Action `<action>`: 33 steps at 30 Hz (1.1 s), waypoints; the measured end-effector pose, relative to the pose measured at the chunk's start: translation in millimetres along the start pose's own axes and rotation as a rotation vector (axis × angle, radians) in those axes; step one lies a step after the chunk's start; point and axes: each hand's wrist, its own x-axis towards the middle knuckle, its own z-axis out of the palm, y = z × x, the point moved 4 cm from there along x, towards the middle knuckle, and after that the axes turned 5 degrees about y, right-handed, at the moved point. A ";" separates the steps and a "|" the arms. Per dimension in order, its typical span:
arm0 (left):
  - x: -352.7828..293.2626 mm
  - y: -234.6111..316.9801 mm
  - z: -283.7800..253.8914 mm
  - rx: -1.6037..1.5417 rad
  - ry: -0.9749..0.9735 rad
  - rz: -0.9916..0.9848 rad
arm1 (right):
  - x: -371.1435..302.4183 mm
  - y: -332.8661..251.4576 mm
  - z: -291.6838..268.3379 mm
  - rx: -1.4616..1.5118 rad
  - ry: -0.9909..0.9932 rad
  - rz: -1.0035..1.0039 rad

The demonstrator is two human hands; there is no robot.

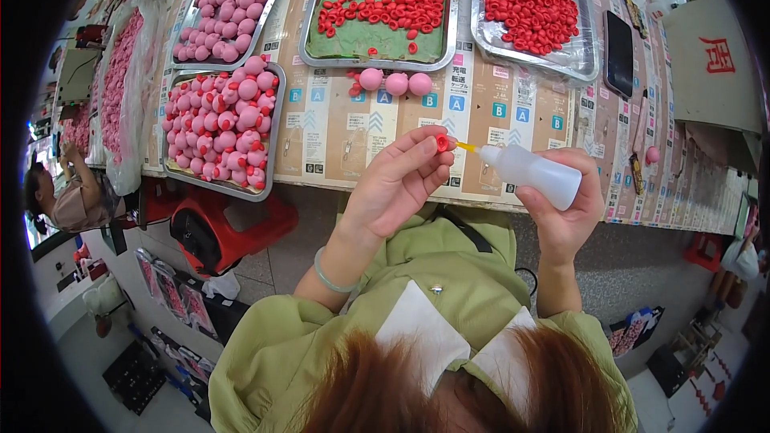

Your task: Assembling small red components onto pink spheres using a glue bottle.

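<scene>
My left hand (409,175) pinches a small red ring-like piece (442,143) between thumb and fingertips, its hollow side showing. In my right hand (571,207) lies a white squeeze bottle (536,178), tilted so its thin yellow nozzle (466,146) points at the red piece. Whether the tip touches it, I cannot tell. Just beyond my hands, three pink balls (396,84) sit in a row on the table with a few red pieces (354,86) beside them. To the left, a metal tray (278,104) holds pink balls with red pieces on them.
A green-lined tray (338,45) and a second tray (587,42) hold loose red pieces. Another tray of plain pink balls (234,8) stands far left. A black phone (618,54) lies at right. Below the table edge are a red stool (271,231) and, further left, another person (79,200).
</scene>
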 end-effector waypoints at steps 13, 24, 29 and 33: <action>2.5 -1.2 -1.7 -0.054 -0.026 -0.023 | -0.6 -1.0 0.9 -0.039 -0.046 -0.021; -6.2 12.9 -23.5 -0.110 -0.006 0.011 | 11.1 39.0 -2.7 0.124 0.050 0.390; -15.0 29.2 -46.3 -0.092 0.085 0.104 | 35.7 106.5 -0.7 -0.019 0.052 0.259; -19.9 37.6 -54.3 -0.093 0.047 0.183 | 40.5 97.5 4.2 -0.277 0.172 0.086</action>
